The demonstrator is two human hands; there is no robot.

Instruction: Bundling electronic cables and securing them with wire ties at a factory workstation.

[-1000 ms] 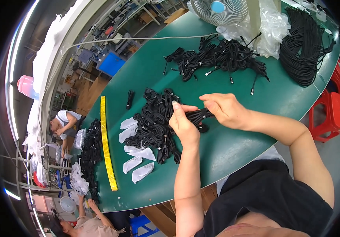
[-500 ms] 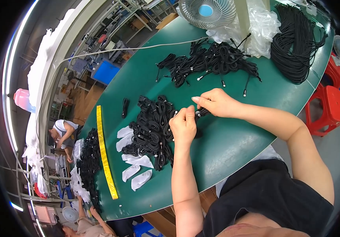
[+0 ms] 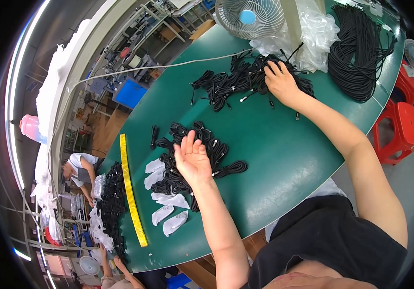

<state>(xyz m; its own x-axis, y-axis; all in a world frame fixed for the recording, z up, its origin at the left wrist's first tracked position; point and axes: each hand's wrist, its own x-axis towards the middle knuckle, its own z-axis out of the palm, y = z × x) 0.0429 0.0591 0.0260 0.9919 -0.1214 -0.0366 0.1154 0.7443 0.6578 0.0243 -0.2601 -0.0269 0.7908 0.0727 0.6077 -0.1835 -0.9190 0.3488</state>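
Note:
My left hand (image 3: 193,163) is turned palm up with its fingers apart, holding nothing, over a pile of coiled black cables (image 3: 219,147). One bundled cable (image 3: 233,167) pokes out from that pile to the right, just beside the hand. Farther off, my right hand (image 3: 283,87) rests its spread fingers on a heap of tangled black cables (image 3: 235,82) with plugs at their ends; its fingertips are partly lost among the dark cords. Several small white pouches (image 3: 175,223) lie along the near left side of the coiled pile.
A yellow strip (image 3: 132,192) crosses the green table (image 3: 284,164) at the left. At the back are a fan (image 3: 249,18), clear plastic bags (image 3: 318,36) and a long hank of black cable (image 3: 358,53). Red stools (image 3: 399,132) stand right. Co-workers (image 3: 82,168) are at the left.
My hands have parted. The cable bundle held between them now lies at the coiled pile's right side. My left hand moved left and opened; my right reached away to the tangled heap.

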